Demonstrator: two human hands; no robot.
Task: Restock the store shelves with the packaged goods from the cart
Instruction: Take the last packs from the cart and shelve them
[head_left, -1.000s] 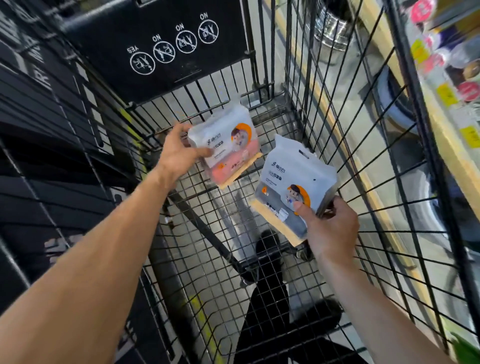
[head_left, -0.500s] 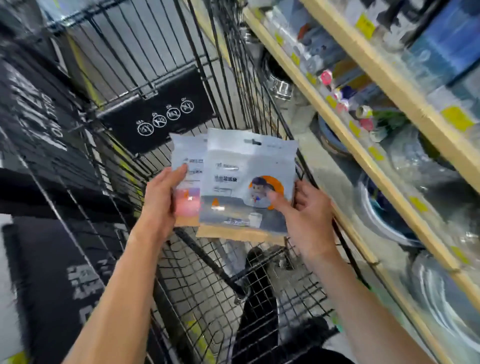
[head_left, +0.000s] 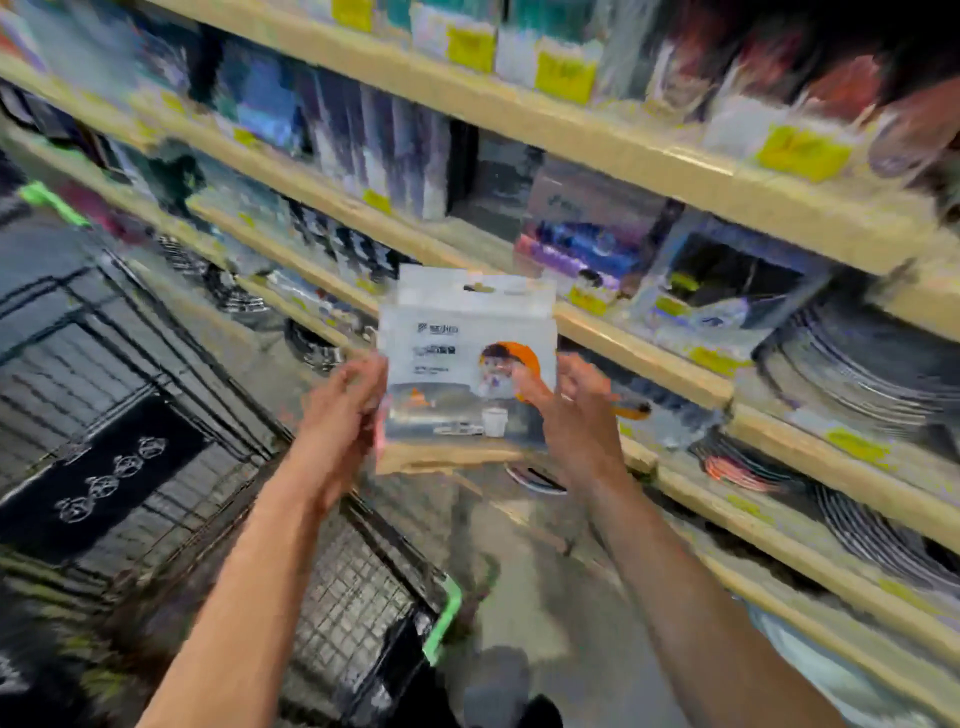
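Observation:
I hold white packages (head_left: 457, 374) upright in front of me, stacked one behind the other; the front one shows an orange circle with a cartoon figure and has a tan base. A pink edge of the rear package peeks out at the left. My left hand (head_left: 345, 400) grips the left edge and my right hand (head_left: 563, 405) grips the right edge, thumb on the front. The packages are raised above the black wire cart (head_left: 171, 467) and level with the wooden store shelves (head_left: 644, 338). The frame is blurred by motion.
Wooden shelves with yellow price tags (head_left: 566, 75) run across the right and top, filled with packaged goods, stacked plates (head_left: 872, 374) and metal pans. The cart's black sign panel (head_left: 104, 478) sits lower left. My dark shoes (head_left: 498, 691) show on the grey floor.
Both hands lifted the packages out of the cart and brought them together, then up toward the shelves. My view swung from the cart's inside to the shelving.

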